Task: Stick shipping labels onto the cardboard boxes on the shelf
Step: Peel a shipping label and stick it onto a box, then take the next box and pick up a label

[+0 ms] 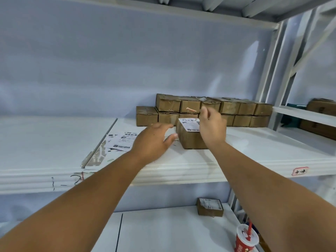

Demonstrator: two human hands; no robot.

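Now I see a white shelf board before a pale wall. On it the front cardboard box carries a shipping label on top. The left hand is spread, its thumb just beside the box. The right hand is over the box's right edge, fingers half curled; whether they pinch something I cannot tell. The stacked boxes stand at the wall, and loose label sheets lie to the left.

brown cardboard boxes line the back edge of the white shelf; white paper labels carry black barcodes; a red-and-white paper cup has a red straw.
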